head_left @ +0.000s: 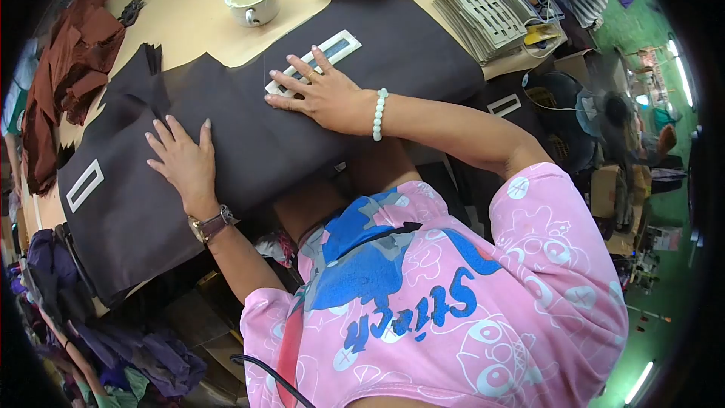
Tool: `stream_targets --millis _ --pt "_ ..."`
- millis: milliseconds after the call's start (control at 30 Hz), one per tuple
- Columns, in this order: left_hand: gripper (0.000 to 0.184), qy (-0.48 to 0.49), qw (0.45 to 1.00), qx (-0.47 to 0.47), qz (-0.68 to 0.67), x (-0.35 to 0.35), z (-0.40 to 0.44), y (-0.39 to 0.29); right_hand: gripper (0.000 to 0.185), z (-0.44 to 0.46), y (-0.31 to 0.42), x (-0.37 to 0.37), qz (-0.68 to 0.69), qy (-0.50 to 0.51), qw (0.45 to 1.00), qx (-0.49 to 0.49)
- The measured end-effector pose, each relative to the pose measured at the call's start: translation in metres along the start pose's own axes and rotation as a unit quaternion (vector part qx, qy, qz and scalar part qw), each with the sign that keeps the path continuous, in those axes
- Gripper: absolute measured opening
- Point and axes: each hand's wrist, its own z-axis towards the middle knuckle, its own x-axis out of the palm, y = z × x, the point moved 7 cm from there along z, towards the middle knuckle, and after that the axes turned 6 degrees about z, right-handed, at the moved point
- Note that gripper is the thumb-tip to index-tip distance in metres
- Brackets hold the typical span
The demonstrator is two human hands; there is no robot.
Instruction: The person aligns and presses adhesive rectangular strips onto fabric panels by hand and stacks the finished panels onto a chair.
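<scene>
A large dark grey fabric piece (257, 147) lies spread over the table and hangs past its near edge. My left hand (185, 162), with a watch at the wrist, rests palm down on it, fingers spread. My right hand (321, 94), wearing a beaded bracelet, lies flat with fingers apart over a white rectangular frame piece (346, 46), partly covering it. Dark material shows through that frame's opening. Another white frame piece (84, 185) sits on the fabric at the far left, and a third white frame (504, 106) is on dark fabric at the right.
A white cup (251, 1) with pale contents stands on the table (196, 19). Rust-brown fabric (83, 53) is heaped at the left. Stacked slotted cards (483, 15) stand at the back right beside cables. Dark and purple cloth (136, 355) hangs at lower left.
</scene>
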Motion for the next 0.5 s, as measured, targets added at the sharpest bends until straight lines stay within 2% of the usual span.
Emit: stream_targets --millis 33,133,167,267,333,400,467,500 --pt "0.066 0.002 1.0 -0.003 0.008 0.005 0.0 -0.001 0.059 -0.002 -0.002 -0.003 0.043 -0.02 0.999 -0.014" --pt "0.068 -0.002 1.0 -0.015 0.009 0.012 0.0 -0.002 0.06 -0.006 -0.015 -0.011 0.277 0.112 0.954 -0.012" --pt "0.068 -0.006 1.0 -0.02 0.003 0.013 0.0 -0.003 0.058 -0.008 -0.025 -0.012 0.349 0.085 0.933 0.002" --pt "0.064 -0.022 0.999 -0.025 0.013 0.012 0.003 -0.001 0.053 -0.018 -0.087 -0.025 0.472 -0.108 0.875 0.012" --pt "0.058 -0.012 0.999 -0.033 0.02 0.014 0.007 0.001 0.046 -0.045 -0.142 -0.027 0.363 -0.216 0.887 0.186" --pt "0.05 -0.004 0.999 -0.033 0.019 0.018 0.012 0.0 0.052 -0.067 -0.187 -0.017 0.227 -0.252 0.89 0.303" --pt "0.041 0.003 0.999 -0.029 0.016 0.022 0.014 -0.002 0.059 -0.078 -0.217 0.001 0.163 -0.216 0.877 0.398" --pt "0.032 -0.025 0.999 -0.031 0.001 0.015 0.014 -0.004 0.062 -0.082 -0.225 0.001 0.131 -0.197 0.865 0.443"
